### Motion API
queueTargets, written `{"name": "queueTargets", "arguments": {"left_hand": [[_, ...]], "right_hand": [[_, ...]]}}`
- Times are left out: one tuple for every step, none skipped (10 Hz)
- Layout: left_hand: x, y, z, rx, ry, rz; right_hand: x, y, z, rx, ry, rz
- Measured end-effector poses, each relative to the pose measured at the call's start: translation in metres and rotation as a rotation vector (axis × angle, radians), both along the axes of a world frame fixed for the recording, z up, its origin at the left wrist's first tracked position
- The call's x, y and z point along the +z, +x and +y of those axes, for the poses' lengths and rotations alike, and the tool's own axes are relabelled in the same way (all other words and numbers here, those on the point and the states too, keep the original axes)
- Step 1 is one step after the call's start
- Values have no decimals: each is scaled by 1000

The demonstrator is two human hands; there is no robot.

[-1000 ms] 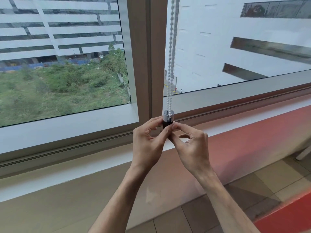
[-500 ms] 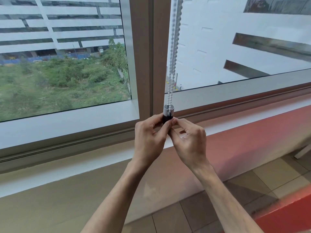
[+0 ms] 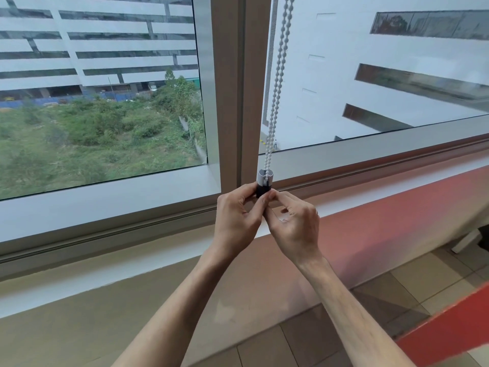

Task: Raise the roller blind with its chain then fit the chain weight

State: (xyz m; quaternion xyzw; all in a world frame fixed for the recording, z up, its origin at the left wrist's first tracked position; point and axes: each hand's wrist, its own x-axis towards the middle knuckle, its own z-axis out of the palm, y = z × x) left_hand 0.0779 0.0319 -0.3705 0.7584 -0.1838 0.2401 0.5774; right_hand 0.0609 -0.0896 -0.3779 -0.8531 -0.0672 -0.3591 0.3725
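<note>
A white bead chain [image 3: 278, 75] hangs in a double strand in front of the window, just right of the brown upright frame. Its lower loop runs into a small chain weight [image 3: 263, 183] with a pale grey top and a black lower body. My left hand [image 3: 236, 221] pinches the weight's black body from the left. My right hand [image 3: 293, 226] pinches it from the right with thumb and forefinger. The bottom of the weight is hidden by my fingers. The roller blind itself is out of frame above.
The brown window mullion [image 3: 229, 88] stands just left of the chain. A grey sill [image 3: 105, 197] and a white ledge [image 3: 132, 260] run below the glass, with a red-tinted wall section [image 3: 397, 207] to the right. Tiled floor [image 3: 436, 282] lies at lower right.
Both hands and the weight sit slightly higher in view than a second ago; my fingers have closed in tighter around the black body. The chain still hangs straight.
</note>
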Motion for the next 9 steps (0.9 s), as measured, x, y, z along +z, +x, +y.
{"name": "queueTargets", "arguments": {"left_hand": [[3, 2, 3, -61, 34, 37], [4, 5, 8, -107, 49, 58], [7, 9, 16, -128, 138, 75], [14, 9, 20, -133, 197, 101], [26, -1, 22, -129, 254, 97], [35, -16, 24, -24, 315, 61], [53, -45, 32, 197, 359, 22], [76, -64, 42, 307, 403, -72], [114, -92, 65, 572, 560, -332]], "right_hand": [[2, 0, -1, -14, -9, 8], [4, -2, 1, -19, 4, 21], [10, -7, 7, -33, 7, 42], [17, -8, 7, -46, -40, 70], [28, -13, 4, -40, -104, 120], [37, -21, 1, 11, -142, 155], [64, -39, -7, 74, -269, 117], [92, -49, -16, 83, -352, 33], [132, -67, -34, 66, -436, -115]]}}
